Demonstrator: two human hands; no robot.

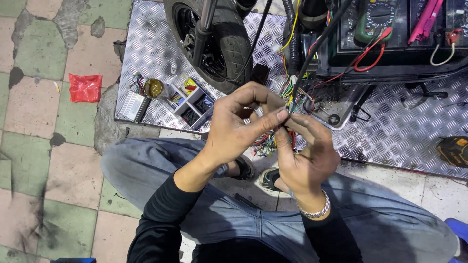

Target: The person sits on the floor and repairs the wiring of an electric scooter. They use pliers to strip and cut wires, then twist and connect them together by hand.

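Observation:
My left hand (239,124) and my right hand (304,156) meet in front of me, both pinching the same black cable (317,44), which runs up and to the right towards the scooter body (390,53). A bundle of coloured wires (295,92) hangs from the scooter just behind my fingers, and more coloured wires (263,143) show below my hands. My right wrist carries a silver bracelet (317,210). I am squatting, with my jeans-clad knees on either side.
The scooter's front wheel (214,44) stands on a metal checker plate (156,48). A silver controller box (132,105), a small round tin (153,87) and open cartons (192,102) lie left of the wheel. A red bag (85,87) lies on the tiled floor. A multimeter (375,19) sits on the scooter.

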